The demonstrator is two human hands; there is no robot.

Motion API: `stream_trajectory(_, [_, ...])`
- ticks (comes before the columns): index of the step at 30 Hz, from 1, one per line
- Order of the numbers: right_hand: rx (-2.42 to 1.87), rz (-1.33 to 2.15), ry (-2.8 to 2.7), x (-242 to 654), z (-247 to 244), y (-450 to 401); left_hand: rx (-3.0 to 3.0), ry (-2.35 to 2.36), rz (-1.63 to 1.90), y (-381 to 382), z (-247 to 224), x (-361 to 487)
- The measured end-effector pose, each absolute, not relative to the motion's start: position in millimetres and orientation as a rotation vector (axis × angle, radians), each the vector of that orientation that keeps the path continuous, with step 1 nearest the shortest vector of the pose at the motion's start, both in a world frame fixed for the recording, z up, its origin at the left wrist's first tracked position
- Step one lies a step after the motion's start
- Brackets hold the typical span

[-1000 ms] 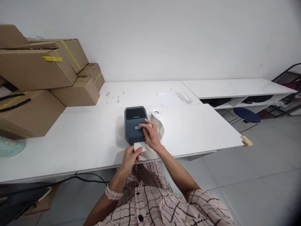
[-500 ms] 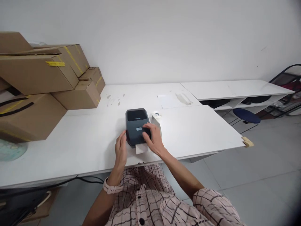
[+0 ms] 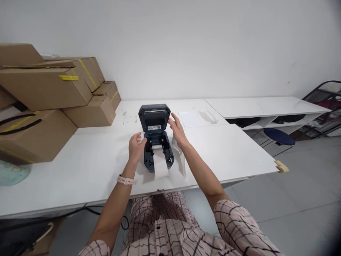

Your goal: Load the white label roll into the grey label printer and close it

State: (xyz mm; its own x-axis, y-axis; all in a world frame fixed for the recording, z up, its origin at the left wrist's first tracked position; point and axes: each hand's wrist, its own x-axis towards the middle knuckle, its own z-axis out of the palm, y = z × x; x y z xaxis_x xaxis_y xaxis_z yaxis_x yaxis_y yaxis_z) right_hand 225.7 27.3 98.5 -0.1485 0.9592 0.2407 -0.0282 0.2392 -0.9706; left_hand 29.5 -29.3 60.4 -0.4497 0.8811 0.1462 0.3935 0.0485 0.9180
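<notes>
A dark blue-grey label printer [image 3: 168,156] stands on the white table with its lid [image 3: 154,113] raised. Inside it lies a white label roll, and a paper strip [image 3: 160,164] runs out over the front edge. My left hand [image 3: 136,145] is beside the printer's left side, fingers apart and slightly bent. At the lid's right edge, my right hand [image 3: 177,128] has its fingers spread, the tips close to or touching the lid. To the printer's right a loose white strip [image 3: 181,158] curls on the table, partly behind my right hand.
Cardboard boxes [image 3: 44,87] with yellow tape are stacked at the left of the table [image 3: 106,170]. A flat white sheet [image 3: 188,119] lies towards the wall. On the right are a lower shelf unit [image 3: 266,105], a blue stool [image 3: 279,136] and a padded table corner [image 3: 281,166].
The printer's lid has swung up from closed to open, showing the roll inside. My right hand moved up from the top of the cover to the raised lid's right edge.
</notes>
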Motion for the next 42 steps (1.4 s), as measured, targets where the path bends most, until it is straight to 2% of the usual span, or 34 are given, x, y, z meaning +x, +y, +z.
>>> stream_trajectory(3, [-0.943, 1.098, -1.509, 218.5, 101.1, 48.5, 1.420, 2.094, 0.868, -20.7, 44.8, 28.0])
stream_trajectory(6, [-1.052, 0.915, -1.771, 212.8, 97.2, 53.9, 1.510, 2.084, 0.666, -20.0, 41.7, 28.9])
stream_trajectory(11, [-1.165, 0.465, -2.767, 196.0, 83.9, 54.4, 1.591, 2.046, 0.641, -17.0, 42.5, 26.6])
stream_trajectory(16, [-1.023, 0.581, -3.133, 168.8, 71.3, 67.7, 1.633, 1.976, 0.752, -15.5, 35.5, 22.2])
stream_trajectory(20, [-0.770, 0.817, -3.273, 159.7, 77.8, 76.9, 1.625, 1.949, 0.790, -15.8, 30.4, 20.1])
stream_trajectory(23, [-0.496, 1.094, -3.146, 186.2, 92.7, 73.5, 1.589, 1.943, 0.810, -15.3, 25.8, 18.8])
stream_trajectory(26, [-0.195, 1.442, -2.573, 255.1, 99.6, 56.9, 1.572, 1.911, 0.867, -15.2, 20.6, 17.6])
stream_trajectory(28, [-0.160, 1.522, -2.247, 315.4, 91.7, 40.9, 1.546, 1.886, 0.914, -15.4, 17.1, 17.3])
stream_trajectory(32, [-0.543, 1.381, -1.849, 411.6, 46.2, 13.6, 1.464, 1.848, 1.007, -15.0, 9.1, 17.4])
stream_trajectory(37, [-1.048, 1.325, -1.618, 429.0, -16.5, 0.9, 1.390, 1.753, 1.127, -13.0, -2.2, 17.2])
stream_trajectory(39, [-1.108, 1.353, -1.598, 426.5, -24.6, -1.9, 1.363, 1.719, 1.171, -12.5, -5.5, 17.1])
stream_trajectory(42, [-1.109, 1.364, -1.641, 433.1, -11.1, -1.0, 1.346, 1.701, 1.203, -12.5, -8.0, 17.4])
